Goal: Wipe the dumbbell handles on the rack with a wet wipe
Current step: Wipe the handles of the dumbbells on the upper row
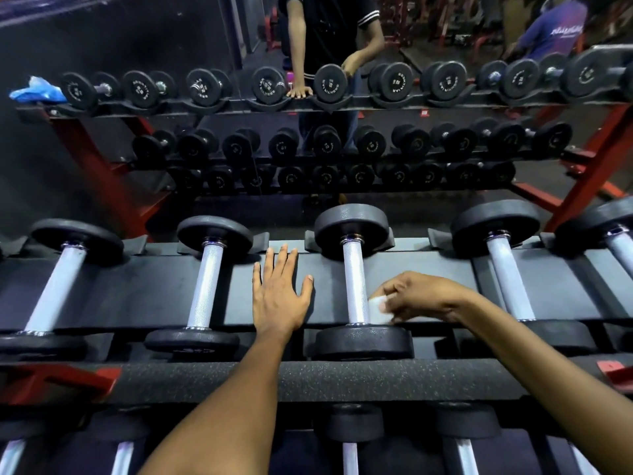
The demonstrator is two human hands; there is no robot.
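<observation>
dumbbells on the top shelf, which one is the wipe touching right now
The middle dumbbell, third from the left: the right hand presses the white wipe against its handle's lower end. The left hand rests flat on the shelf beside it.

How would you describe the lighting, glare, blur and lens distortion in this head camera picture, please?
Head view: dim gym light, with the mirror above murky and its reflections soft. The chrome dumbbell handle glares pale, and the wet wipe in the right hand is slightly smeared. The left hand on the rack shelf looks sharp. Wide-angle distortion fans the handles outward and bows the rack towards the edges.
</observation>
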